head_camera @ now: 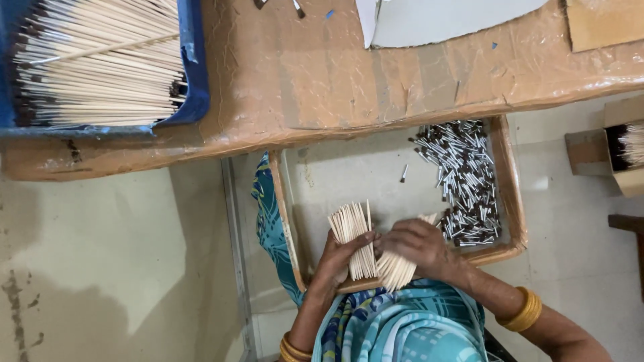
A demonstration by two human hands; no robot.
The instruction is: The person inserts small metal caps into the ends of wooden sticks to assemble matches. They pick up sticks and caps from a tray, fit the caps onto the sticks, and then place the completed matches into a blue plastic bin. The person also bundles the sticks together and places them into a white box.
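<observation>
Now keep your left hand (339,258) wrapped on the upright bundle of sticks (354,238) while your right hand (419,245) presses closed, it seems, on the slanted bundle (397,268), both over the tray's (285,201) near edge. Open tray floor lies ahead; the metal caps (463,181) crowd the right.

— How are your hands set?
— Your left hand (339,258) is curled, fingers closed in a grip, wrist bent upward. Your right hand (419,247) lies palm-down just beside it, fingers folded, forearm angling in from lower right.
</observation>
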